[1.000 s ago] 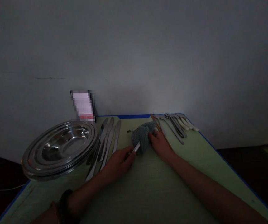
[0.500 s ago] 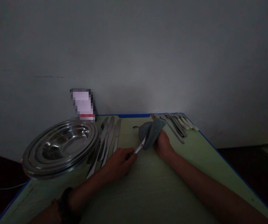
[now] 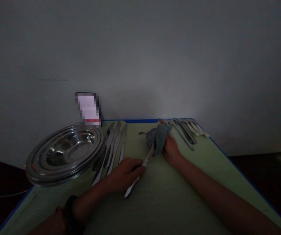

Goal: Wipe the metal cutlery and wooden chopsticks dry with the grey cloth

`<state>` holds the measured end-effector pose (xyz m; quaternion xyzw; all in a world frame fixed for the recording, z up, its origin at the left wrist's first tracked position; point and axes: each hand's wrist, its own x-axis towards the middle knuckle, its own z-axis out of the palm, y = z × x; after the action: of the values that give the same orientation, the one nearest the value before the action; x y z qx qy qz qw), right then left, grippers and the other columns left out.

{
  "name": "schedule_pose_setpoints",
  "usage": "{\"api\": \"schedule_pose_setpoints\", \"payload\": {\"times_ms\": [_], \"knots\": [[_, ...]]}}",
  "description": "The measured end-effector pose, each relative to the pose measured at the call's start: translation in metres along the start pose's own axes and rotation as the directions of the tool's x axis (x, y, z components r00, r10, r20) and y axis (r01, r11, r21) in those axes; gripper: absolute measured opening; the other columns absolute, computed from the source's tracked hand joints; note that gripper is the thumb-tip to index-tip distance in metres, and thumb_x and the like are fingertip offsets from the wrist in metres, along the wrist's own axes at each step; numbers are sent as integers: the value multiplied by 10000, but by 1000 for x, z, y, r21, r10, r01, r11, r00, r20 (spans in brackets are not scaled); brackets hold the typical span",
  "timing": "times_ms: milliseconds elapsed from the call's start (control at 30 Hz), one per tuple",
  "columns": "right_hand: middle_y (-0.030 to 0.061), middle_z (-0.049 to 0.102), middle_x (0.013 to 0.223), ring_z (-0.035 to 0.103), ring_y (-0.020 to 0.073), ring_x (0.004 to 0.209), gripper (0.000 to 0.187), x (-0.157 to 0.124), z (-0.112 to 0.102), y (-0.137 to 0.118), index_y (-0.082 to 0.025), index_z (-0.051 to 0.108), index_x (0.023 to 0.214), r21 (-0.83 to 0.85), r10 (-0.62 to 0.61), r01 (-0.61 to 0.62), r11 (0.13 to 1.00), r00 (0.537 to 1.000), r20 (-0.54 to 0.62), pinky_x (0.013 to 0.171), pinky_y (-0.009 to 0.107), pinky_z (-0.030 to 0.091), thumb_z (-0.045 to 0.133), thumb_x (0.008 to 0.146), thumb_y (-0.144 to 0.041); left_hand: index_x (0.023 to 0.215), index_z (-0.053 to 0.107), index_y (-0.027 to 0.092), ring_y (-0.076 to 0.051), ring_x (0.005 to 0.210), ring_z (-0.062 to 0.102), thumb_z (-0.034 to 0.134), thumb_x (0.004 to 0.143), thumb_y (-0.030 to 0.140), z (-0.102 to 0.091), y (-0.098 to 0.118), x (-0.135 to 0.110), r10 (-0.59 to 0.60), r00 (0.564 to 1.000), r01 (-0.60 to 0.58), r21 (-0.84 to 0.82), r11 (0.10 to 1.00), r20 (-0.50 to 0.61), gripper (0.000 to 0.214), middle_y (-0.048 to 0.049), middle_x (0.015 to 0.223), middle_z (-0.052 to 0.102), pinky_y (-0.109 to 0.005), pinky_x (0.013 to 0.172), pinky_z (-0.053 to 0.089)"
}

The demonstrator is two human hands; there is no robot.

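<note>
1. The left hand (image 3: pixel 127 174) is closed, thumb and fingers pinching a slim metal utensil (image 3: pixel 132 188) around its middle, so that one end sticks out below the fingers toward the near side of the worktop (image 3: pixel 155 202).
2. The utensil slants up and to the right from that grip; its other end goes into a grey-green cloth (image 3: pixel 160 138) and is hidden there, so its full shape cannot be told.
3. The right hand (image 3: pixel 172 150) is curled around the right side of the cloth, gripping it; the fingertips are covered by the fabric, and how tightly they press cannot be told.
4. The cloth is bunched over the utensil between the two hands, near the back of the worktop, with a small hanging loop (image 3: pixel 142 133) poking out on its left.
5. Beside the left hand lies a group of knives (image 3: pixel 116 143), and left of these a stack of metal dishes (image 3: pixel 36 163).
6. Beyond the right hand, more cutlery (image 3: pixel 183 138) lies along the worktop's right side.
</note>
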<state>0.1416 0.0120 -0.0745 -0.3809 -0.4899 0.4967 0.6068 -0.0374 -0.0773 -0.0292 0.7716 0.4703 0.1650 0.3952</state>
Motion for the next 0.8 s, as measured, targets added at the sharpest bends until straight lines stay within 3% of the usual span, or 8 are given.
{"api": "schedule_pose_setpoints", "payload": {"times_ms": [100,233,400,567,633,800], "knots": [[-5,668,797,610,161,839,165,1,2,-1,-219,605,790,235,149,-137,962,988,-32,808,318,469,573,740,-373,708,535,145,-103,592,442,378,878,415,-3,-2,-1,75,996,-71,-75,995,49,355,36,624,444,-207,525,318],[-6,670,741,606,151,726,130,0,5,-8,-207,621,750,317,244,-220,923,969,-36,713,295,486,607,706,-328,672,519,145,-72,517,368,491,827,451,-8,-1,-4,175,964,-147,-148,978,200,344,61,560,389,-186,465,276],[-17,670,734,605,149,698,130,-3,6,-11,-213,609,752,331,244,-196,923,964,-108,670,291,483,625,683,-323,713,603,154,-99,576,522,704,664,400,-15,2,-7,150,926,-66,-242,968,347,271,26,641,587,-188,526,398],[-7,673,779,608,153,726,179,-2,6,-9,-213,598,768,334,254,-198,922,958,-133,671,296,481,612,695,-375,795,624,181,-161,716,621,818,494,352,-22,1,-8,163,879,23,-381,924,448,397,-1,761,677,-253,662,488],[-7,668,779,607,154,735,194,-2,5,-8,-214,591,776,327,247,-195,925,961,-125,676,298,478,606,703,-393,818,632,188,-165,732,627,817,499,351,-23,0,-7,164,868,56,-419,906,470,403,-2,773,683,-261,671,497],[1,665,855,602,153,792,191,-4,4,-9,-215,586,840,247,189,-176,953,982,-31,720,291,464,600,726,-368,848,674,205,-140,711,612,784,572,326,-20,-1,-6,122,895,41,-352,935,429,321,15,775,685,-218,634,472]]}}
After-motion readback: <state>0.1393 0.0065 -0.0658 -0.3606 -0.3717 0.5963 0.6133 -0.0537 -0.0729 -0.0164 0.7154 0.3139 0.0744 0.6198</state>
